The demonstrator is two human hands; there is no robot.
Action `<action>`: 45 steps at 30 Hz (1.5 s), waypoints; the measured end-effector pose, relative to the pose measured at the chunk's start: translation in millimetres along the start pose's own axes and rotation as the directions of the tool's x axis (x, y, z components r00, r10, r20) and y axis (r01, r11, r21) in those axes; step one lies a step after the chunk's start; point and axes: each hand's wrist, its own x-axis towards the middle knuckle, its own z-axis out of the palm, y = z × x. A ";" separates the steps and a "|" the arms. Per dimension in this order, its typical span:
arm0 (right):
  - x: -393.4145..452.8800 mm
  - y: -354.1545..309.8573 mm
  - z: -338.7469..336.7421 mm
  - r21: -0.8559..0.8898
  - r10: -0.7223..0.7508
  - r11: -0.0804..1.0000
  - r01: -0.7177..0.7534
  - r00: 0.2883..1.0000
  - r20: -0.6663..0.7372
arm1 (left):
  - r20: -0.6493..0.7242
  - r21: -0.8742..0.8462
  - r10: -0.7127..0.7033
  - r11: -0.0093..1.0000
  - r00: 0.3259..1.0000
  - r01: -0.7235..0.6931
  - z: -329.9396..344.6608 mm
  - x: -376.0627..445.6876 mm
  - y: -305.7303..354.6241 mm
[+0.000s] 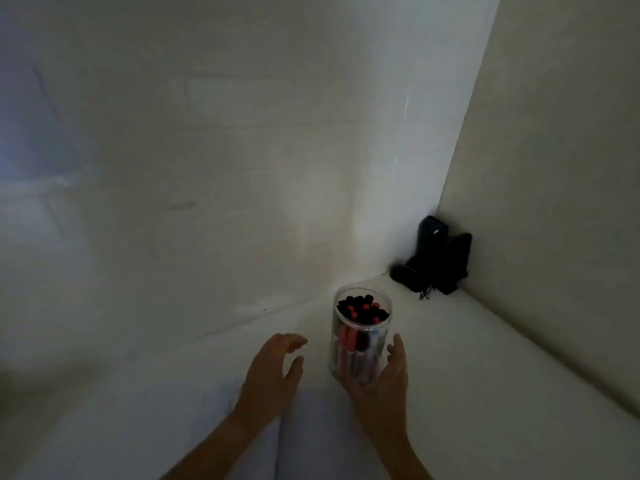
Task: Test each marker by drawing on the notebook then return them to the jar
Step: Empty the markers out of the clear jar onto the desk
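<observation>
A clear round jar [360, 336] stands upright on the white table, packed with several markers [362, 308] that have black and red caps. My right hand [384, 379] cups the jar's lower right side, fingers curled round its base. My left hand [273, 368] hovers just left of the jar with spread, relaxed fingers, apart from it and holding nothing. A pale notebook [311, 427] lies flat under my forearms at the near edge, dim and hard to make out.
A black device with dangling cords [438, 261] sits in the far corner where the two white walls meet. The wall on the right [554, 237] runs close beside the jar. The white table surface [138, 393] extends to the left.
</observation>
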 end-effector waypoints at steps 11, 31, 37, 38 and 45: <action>22.9 37.5 31.1 0.205 -0.117 0.971 0.121 0.993 -0.027 | -0.082 -0.187 -0.101 0.979 0.991 0.084 24.4 -17.4 -51.1; 61.7 22.3 56.9 -0.476 -0.743 0.525 0.705 0.653 0.147 | -0.147 -0.524 -0.250 0.841 0.957 0.139 11.6 22.9 -72.2; 77.5 23.5 45.6 -0.476 -0.729 0.467 0.745 0.629 0.270 | 0.129 -0.594 -0.187 0.772 0.974 0.227 -3.9 29.2 -72.8; 76.2 22.8 44.6 -0.492 -0.735 0.437 0.753 0.614 0.287 | 0.140 -0.589 -0.180 0.775 0.974 0.228 -5.3 29.9 -73.0; 66.1 10.5 56.6 -0.528 -0.783 0.368 0.765 0.562 0.268 | 0.126 -0.511 -0.076 0.850 0.989 0.130 4.4 29.3 -81.2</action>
